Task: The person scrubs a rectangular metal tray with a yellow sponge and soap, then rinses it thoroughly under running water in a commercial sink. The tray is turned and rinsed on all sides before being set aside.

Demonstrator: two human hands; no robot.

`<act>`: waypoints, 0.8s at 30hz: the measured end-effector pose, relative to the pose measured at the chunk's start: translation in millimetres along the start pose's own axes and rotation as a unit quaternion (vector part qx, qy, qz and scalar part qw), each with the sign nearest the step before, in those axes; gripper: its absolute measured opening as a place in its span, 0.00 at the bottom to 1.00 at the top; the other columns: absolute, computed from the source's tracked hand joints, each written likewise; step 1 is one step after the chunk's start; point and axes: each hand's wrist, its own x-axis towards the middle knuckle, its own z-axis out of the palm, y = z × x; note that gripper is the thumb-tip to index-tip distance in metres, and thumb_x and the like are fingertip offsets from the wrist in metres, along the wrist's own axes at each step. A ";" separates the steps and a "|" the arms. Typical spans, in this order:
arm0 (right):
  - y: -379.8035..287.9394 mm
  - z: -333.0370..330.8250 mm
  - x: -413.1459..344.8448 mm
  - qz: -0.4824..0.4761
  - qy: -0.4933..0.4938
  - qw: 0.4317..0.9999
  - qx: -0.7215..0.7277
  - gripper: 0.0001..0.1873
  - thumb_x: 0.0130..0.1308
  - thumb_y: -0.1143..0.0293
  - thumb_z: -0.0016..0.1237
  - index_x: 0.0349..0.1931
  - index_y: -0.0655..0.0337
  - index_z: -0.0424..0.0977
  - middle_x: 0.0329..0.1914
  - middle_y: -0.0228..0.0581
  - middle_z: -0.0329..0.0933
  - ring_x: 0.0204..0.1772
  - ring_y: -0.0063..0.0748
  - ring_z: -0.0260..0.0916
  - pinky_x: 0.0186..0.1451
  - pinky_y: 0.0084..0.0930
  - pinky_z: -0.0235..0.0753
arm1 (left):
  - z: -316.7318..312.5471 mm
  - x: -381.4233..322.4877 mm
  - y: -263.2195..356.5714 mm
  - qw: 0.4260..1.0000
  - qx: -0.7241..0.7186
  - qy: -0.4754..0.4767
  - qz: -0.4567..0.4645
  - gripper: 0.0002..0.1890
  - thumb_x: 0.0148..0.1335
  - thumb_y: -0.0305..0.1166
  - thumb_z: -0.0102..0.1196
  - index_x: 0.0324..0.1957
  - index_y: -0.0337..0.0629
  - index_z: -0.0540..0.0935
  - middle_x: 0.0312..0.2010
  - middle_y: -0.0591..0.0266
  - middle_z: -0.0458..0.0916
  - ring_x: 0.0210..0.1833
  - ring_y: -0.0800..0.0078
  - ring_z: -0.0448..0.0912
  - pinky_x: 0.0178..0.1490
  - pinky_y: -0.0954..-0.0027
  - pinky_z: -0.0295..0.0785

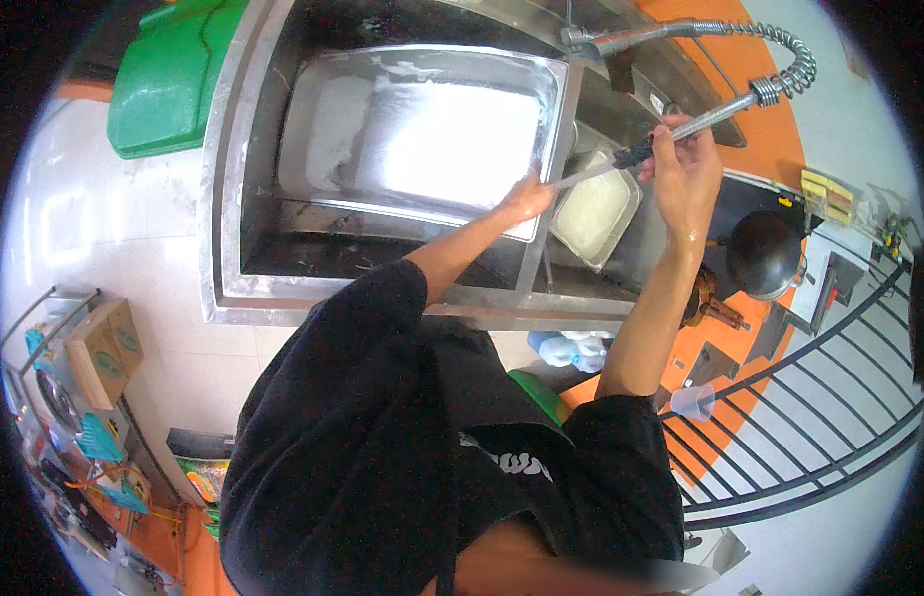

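My left hand [529,200] grips the right rim of a large rectangular stainless-steel pan [342,141], which rests tilted in the left sink basin. White suds streak the pan's inner surface, and light glares off its bottom. In my right hand [685,160] is the spray hose [719,114] of a spring-necked pre-rinse faucet, held near its black nozzle [634,153]. A stream of water runs from the nozzle towards my left hand and the pan's edge. Below the nozzle, in the right basin, sits a smaller clear container [597,212] filled with pale, cloudy liquid.
The steel sink's front rim [283,298] lies before my body. A green bin [160,89] stands beyond the left side. Towards the right are a dark wok [763,253], sponges [827,195] and a black wire rack [797,439] with a plastic cup [693,402].
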 end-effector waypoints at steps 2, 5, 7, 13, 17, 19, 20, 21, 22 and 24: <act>-2.2 0.2 -1.3 0.005 0.005 1.000 0.004 0.11 0.70 0.74 0.49 0.49 0.67 0.69 0.36 0.39 0.74 0.24 0.20 0.70 0.25 0.20 0.75 | -7.1 -7.5 2.0 0.997 0.004 -0.072 -0.036 0.31 0.61 0.40 0.49 0.60 0.24 0.69 0.55 0.27 0.73 0.62 0.41 0.71 0.62 0.53 0.68; -4.8 0.9 -2.2 0.021 0.003 1.000 0.003 0.11 0.70 0.74 0.49 0.50 0.67 0.69 0.36 0.39 0.74 0.25 0.20 0.70 0.25 0.20 0.75 | -9.0 -13.3 -4.4 0.993 -0.090 -0.056 -0.059 0.32 0.59 0.43 0.51 0.60 0.27 0.72 0.57 0.34 0.74 0.61 0.45 0.72 0.61 0.57 0.68; -5.5 2.3 -1.8 0.004 0.001 1.000 -0.004 0.11 0.70 0.74 0.49 0.49 0.67 0.69 0.36 0.40 0.75 0.25 0.21 0.70 0.25 0.20 0.76 | -6.4 -12.7 -9.8 0.987 -0.136 -0.053 -0.062 0.34 0.58 0.44 0.51 0.63 0.30 0.71 0.57 0.38 0.74 0.60 0.46 0.72 0.62 0.58 0.67; -7.7 7.8 0.2 -0.011 0.042 0.997 -0.071 0.11 0.69 0.74 0.50 0.49 0.67 0.70 0.36 0.40 0.76 0.24 0.21 0.71 0.25 0.20 0.76 | -2.0 -6.4 -2.1 0.975 -0.210 -0.038 -0.057 0.37 0.55 0.46 0.53 0.58 0.22 0.72 0.58 0.34 0.73 0.59 0.50 0.73 0.60 0.58 0.66; -19.7 9.0 -3.1 0.022 0.052 0.996 -0.071 0.11 0.69 0.74 0.49 0.49 0.68 0.70 0.35 0.39 0.77 0.24 0.21 0.72 0.25 0.20 0.76 | -15.1 -18.8 11.9 0.979 -0.169 -0.069 -0.087 0.36 0.56 0.48 0.53 0.59 0.26 0.73 0.59 0.35 0.73 0.62 0.51 0.71 0.63 0.58 0.64; -27.8 9.5 -6.2 0.040 0.050 0.996 -0.062 0.11 0.69 0.73 0.50 0.49 0.68 0.71 0.34 0.39 0.77 0.25 0.21 0.72 0.25 0.20 0.76 | -22.2 -31.1 14.7 0.981 -0.166 -0.046 -0.089 0.34 0.57 0.50 0.52 0.58 0.30 0.75 0.59 0.35 0.73 0.63 0.50 0.70 0.65 0.56 0.62; -31.5 10.0 -7.6 0.053 0.045 0.996 -0.064 0.11 0.69 0.73 0.50 0.49 0.68 0.71 0.34 0.39 0.77 0.24 0.21 0.72 0.25 0.21 0.75 | -25.4 -36.1 15.1 0.984 -0.162 -0.060 -0.052 0.34 0.57 0.50 0.51 0.57 0.30 0.75 0.59 0.34 0.72 0.63 0.49 0.70 0.64 0.55 0.62; -35.3 9.2 -8.6 0.080 0.044 0.995 -0.051 0.11 0.69 0.73 0.50 0.48 0.68 0.71 0.33 0.39 0.77 0.24 0.21 0.72 0.25 0.20 0.75 | -28.1 -38.9 15.2 0.985 -0.155 -0.071 -0.019 0.34 0.57 0.50 0.51 0.56 0.29 0.76 0.59 0.33 0.72 0.63 0.49 0.70 0.64 0.55 0.62; -37.6 10.9 -9.6 0.084 0.052 0.994 -0.045 0.11 0.69 0.73 0.50 0.48 0.68 0.71 0.33 0.38 0.77 0.24 0.21 0.72 0.25 0.20 0.75 | -30.4 -38.5 15.1 0.985 -0.149 -0.083 0.014 0.34 0.57 0.50 0.51 0.55 0.29 0.76 0.59 0.32 0.72 0.63 0.48 0.70 0.64 0.55 0.63; -41.2 12.8 -9.4 0.104 0.073 0.991 -0.044 0.11 0.69 0.73 0.50 0.48 0.69 0.72 0.32 0.38 0.76 0.24 0.21 0.72 0.24 0.20 0.75 | -31.4 -29.9 15.0 0.982 -0.133 -0.132 -0.005 0.33 0.57 0.50 0.50 0.55 0.29 0.76 0.60 0.32 0.71 0.64 0.47 0.70 0.65 0.54 0.62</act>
